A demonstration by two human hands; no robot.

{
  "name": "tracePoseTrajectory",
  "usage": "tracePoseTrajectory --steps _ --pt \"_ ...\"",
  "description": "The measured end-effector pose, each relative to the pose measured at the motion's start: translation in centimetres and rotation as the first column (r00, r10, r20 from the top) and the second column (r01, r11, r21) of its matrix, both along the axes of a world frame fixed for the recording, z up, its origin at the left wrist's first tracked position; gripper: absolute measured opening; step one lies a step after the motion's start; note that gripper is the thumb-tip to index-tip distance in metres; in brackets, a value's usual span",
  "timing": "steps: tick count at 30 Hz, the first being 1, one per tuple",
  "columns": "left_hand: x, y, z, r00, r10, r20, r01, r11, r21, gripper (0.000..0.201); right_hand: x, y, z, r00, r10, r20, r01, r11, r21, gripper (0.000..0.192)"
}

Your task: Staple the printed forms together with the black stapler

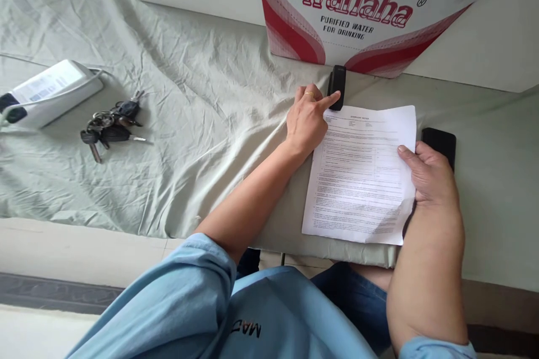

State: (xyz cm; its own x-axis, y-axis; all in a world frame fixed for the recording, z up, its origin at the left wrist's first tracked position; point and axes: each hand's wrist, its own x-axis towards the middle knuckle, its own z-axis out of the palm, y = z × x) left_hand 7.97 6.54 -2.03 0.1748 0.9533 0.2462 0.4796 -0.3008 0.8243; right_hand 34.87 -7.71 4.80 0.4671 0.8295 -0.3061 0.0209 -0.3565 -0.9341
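Observation:
A sheet of printed paper (357, 179) lies on the cloth in front of me, its lower right corner bent up a little. My right hand (433, 171) pinches the sheet's right edge, thumb on top and fingers behind. At the upper left corner of the sheet sits a small black stapler (337, 81). My left hand (307, 117) is at the stapler, with the index finger stretched onto it and the other fingers curled. The thumb of that hand is hidden. Whether the paper's corner lies inside the stapler I cannot tell.
Behind the stapler stands a red and white water carton (357, 16). A black phone-like slab (440, 142) lies partly behind my right hand. To the left are a bunch of keys (112, 123) and a white box-shaped device with a cord (53, 92). Wrinkled pale green cloth (202, 123) covers the table.

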Motion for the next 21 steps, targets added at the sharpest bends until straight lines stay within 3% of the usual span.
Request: tracePoseTrajectory --steps 5,8,9,13,17,21 --pt "-0.3 1.1 -1.0 0.975 0.020 0.222 -0.032 0.998 0.049 0.045 1.8 -1.4 1.3 0.999 0.049 0.003 -0.049 0.998 0.047 0.069" --pt "-0.2 0.9 0.0 0.898 0.103 0.427 -0.084 0.994 -0.063 0.021 3.2 -2.3 1.8 0.999 -0.010 0.045 0.005 0.993 0.121 0.060" --pt "-0.2 0.7 0.6 0.870 0.107 0.481 -0.051 0.990 -0.128 0.018 3.5 -2.4 1.9 0.998 -0.040 0.056 0.031 0.987 0.160 0.058" --pt "-0.2 -0.8 3.3 0.782 0.011 0.623 0.231 0.924 -0.306 0.070 3.6 -2.0 1.3 0.994 -0.100 0.043 0.085 0.961 0.265 0.057" --pt "-0.5 -1.8 4.1 0.760 -0.147 0.633 0.429 0.846 -0.318 0.077 2.8 -1.1 0.5 0.993 -0.114 0.014 0.105 0.952 0.289 0.060" --pt "-0.6 -1.9 3.5 0.729 -0.198 0.656 0.488 0.821 -0.295 0.073 2.4 -0.4 -0.1 0.986 -0.167 0.008 0.154 0.926 0.345 0.060"
